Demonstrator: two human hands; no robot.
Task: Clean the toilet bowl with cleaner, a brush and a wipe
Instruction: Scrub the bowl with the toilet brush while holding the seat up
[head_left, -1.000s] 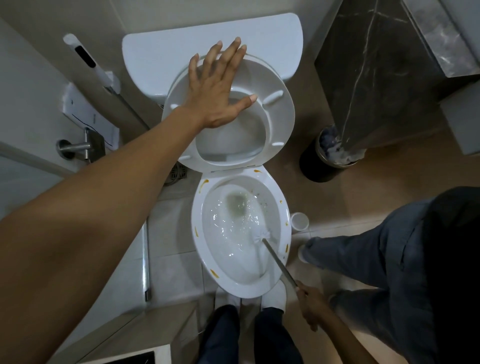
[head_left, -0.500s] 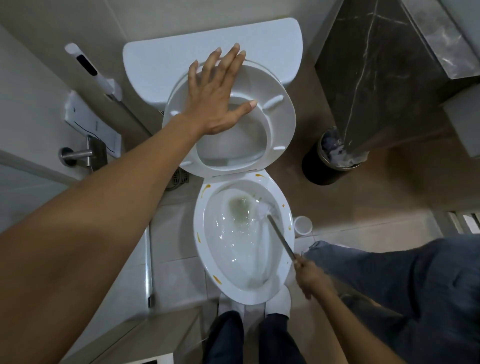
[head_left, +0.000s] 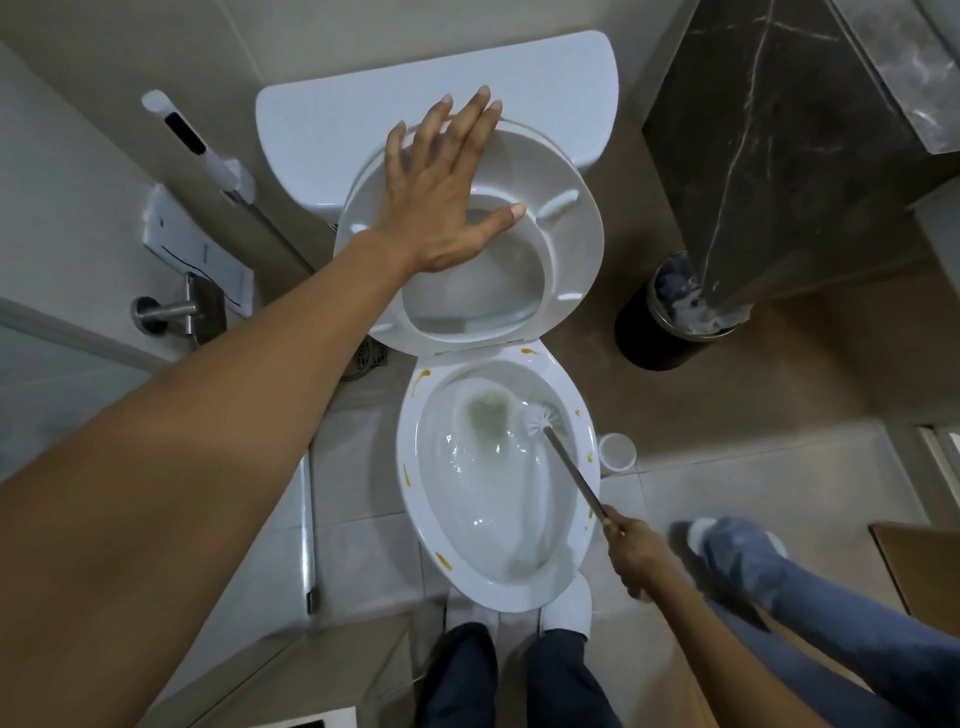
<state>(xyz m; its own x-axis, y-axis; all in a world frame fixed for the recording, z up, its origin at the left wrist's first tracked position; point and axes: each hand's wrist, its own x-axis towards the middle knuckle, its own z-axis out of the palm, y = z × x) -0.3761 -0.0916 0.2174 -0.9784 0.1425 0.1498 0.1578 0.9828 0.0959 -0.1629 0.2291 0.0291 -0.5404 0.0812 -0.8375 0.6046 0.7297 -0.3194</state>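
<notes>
A white toilet bowl (head_left: 410, 499) stands below me, with orange-yellow smears along its rim and greenish water at the back. Its raised seat (head_left: 576, 249) leans against the cistern (head_left: 332, 119). My left hand (head_left: 441, 202) lies flat on that seat, fingers spread, holding nothing. My right hand (head_left: 636, 551) grips the metal handle of a toilet brush (head_left: 543, 415). The white brush head rests against the inner right wall of the bowl, near the back. No cleaner bottle or wipe shows.
A small white brush holder (head_left: 617, 451) sits on the floor right of the bowl. A black bin (head_left: 654, 338) stands under a dark marble counter (head_left: 789, 135). Another person's jeans leg and white shoe (head_left: 737, 551) are at the right. A floor drain (head_left: 370, 358) and bidet sprayer (head_left: 197, 140) are on the left.
The brush head has moved from the bowl's front right toward the back right. My right hand has risen closer to the rim. The other person's leg has shifted back to the right.
</notes>
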